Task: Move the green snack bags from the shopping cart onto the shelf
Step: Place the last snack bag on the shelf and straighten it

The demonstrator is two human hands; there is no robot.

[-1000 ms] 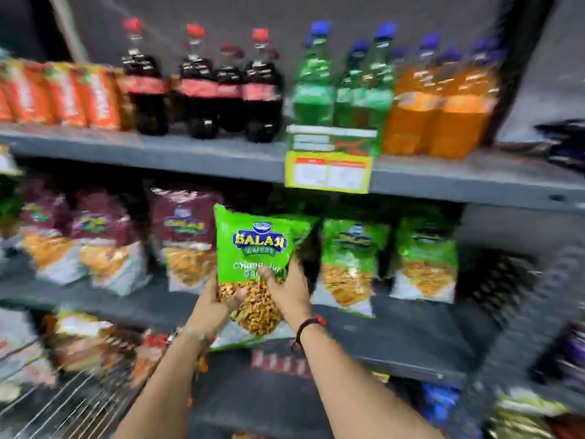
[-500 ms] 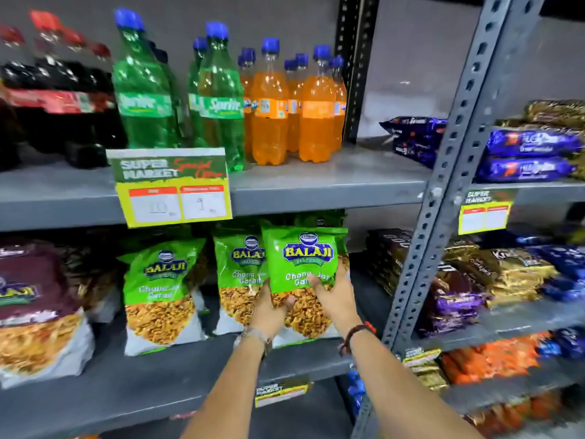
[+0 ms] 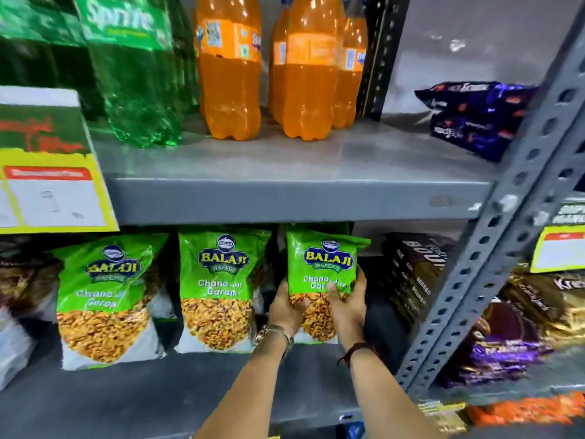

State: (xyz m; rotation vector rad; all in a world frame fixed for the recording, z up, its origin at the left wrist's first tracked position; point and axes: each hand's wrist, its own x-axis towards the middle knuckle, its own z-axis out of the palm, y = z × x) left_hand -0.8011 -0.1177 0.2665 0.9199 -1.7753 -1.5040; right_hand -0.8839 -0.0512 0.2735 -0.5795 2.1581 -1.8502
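From your head camera, your left hand (image 3: 286, 307) and right hand (image 3: 346, 307) both grasp one green snack bag (image 3: 323, 264), standing upright on the grey shelf (image 3: 158, 384) at about 5 o'clock of the view's centre. At its 9 o'clock stand two more green bags (image 3: 218, 289), all printed "BALAJI WAFERS" and "Chana Jor Garam". On the upper shelf (image 3: 285, 198) at 12 o'clock are orange soda bottles (image 3: 231, 68), with green bottles (image 3: 133, 68) labelled "Sprite" at 10 o'clock. Dark blue packets (image 3: 471, 118) lie at 2 o'clock.
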